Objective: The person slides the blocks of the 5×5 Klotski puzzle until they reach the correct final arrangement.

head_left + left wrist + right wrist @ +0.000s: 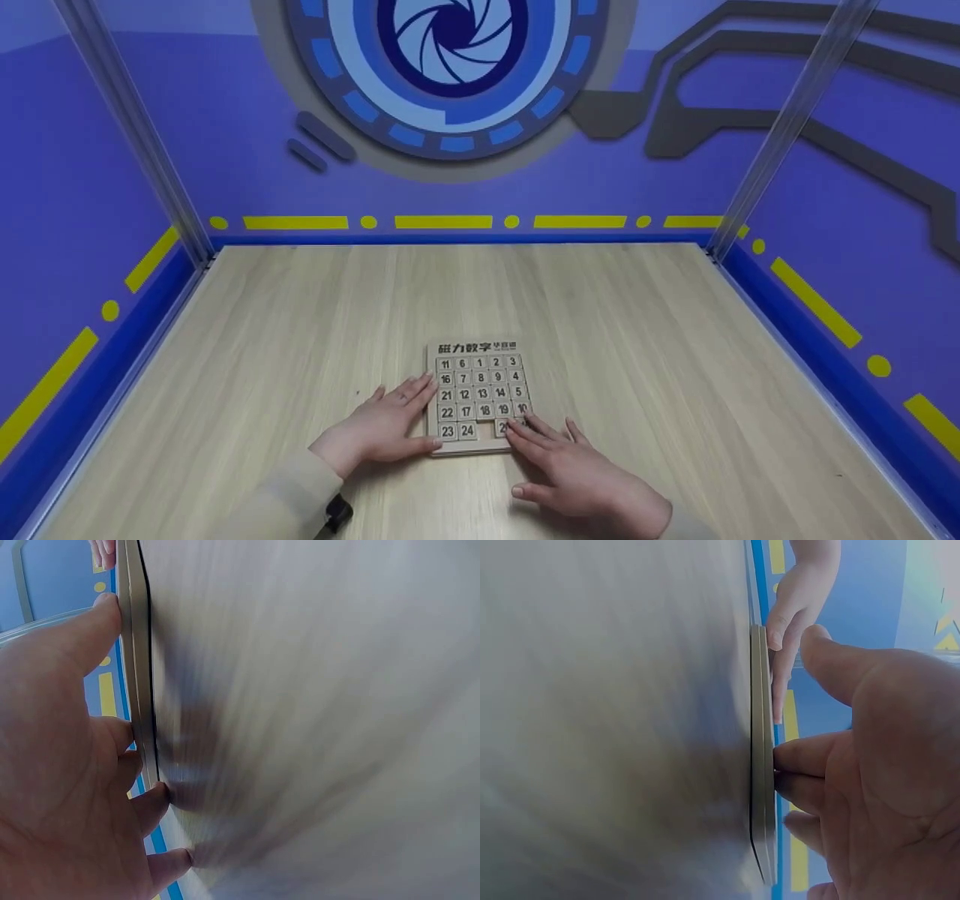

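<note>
A wooden sliding number puzzle (471,450) lies flat on the table, with numbered square tiles in rows and dark Chinese characters along its far edge. The bottom row has an uncovered gap (486,430) to the right of tile 24 (467,430). My left hand (386,427) rests along the puzzle's left side, its fingers extended and its thumb at the near left corner. With fingertips on tiles at the lower right, my right hand (574,476) partly covers them; its thumb stays off the board. The right wrist view shows two fingers touching the puzzle's top (762,750).
The pale wood-grain table (337,300) surrounds the puzzle. Blue-purple printed walls (525,187) with yellow dashes enclose it at the back and both sides. Clear corner posts (787,127) stand at the back. A dark band (339,511) is on the left wrist.
</note>
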A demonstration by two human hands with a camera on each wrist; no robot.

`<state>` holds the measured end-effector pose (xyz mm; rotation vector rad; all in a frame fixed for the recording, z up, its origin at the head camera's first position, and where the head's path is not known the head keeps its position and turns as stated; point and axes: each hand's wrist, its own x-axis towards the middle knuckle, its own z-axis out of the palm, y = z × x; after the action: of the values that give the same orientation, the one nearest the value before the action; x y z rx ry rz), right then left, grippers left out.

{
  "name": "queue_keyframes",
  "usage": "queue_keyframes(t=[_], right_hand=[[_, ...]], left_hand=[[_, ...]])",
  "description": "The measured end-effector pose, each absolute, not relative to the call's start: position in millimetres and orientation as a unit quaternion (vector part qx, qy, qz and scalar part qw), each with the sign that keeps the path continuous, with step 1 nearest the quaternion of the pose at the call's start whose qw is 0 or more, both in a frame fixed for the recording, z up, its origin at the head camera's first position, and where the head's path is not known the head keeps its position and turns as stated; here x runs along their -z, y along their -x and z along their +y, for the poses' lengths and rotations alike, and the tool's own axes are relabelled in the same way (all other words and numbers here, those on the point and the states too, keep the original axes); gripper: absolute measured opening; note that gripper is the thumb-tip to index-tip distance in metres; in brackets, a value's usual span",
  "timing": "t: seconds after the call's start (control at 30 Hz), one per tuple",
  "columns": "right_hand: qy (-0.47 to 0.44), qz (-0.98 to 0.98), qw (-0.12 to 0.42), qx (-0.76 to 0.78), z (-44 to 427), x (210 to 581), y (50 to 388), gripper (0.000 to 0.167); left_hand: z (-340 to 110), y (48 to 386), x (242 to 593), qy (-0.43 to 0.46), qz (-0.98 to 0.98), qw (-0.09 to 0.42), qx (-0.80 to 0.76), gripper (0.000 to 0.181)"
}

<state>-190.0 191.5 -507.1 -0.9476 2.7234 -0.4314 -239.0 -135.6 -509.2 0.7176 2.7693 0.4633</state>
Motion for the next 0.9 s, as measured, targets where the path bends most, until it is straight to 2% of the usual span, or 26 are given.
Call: queue_keyframes(t=[0.57, 0.9], right_hand=[[0.308, 0.934, 0.112, 0.142, 190, 496, 187, 0.081], [0.345, 0.924, 0.121, 0.115, 158, 499, 182, 0.095]], left_hand=[[-135, 239, 507, -0.245, 0.946, 0.127, -0.169, 0.094], [-135, 239, 508, -0.249, 0.946, 0.121, -0.167, 0.093]])
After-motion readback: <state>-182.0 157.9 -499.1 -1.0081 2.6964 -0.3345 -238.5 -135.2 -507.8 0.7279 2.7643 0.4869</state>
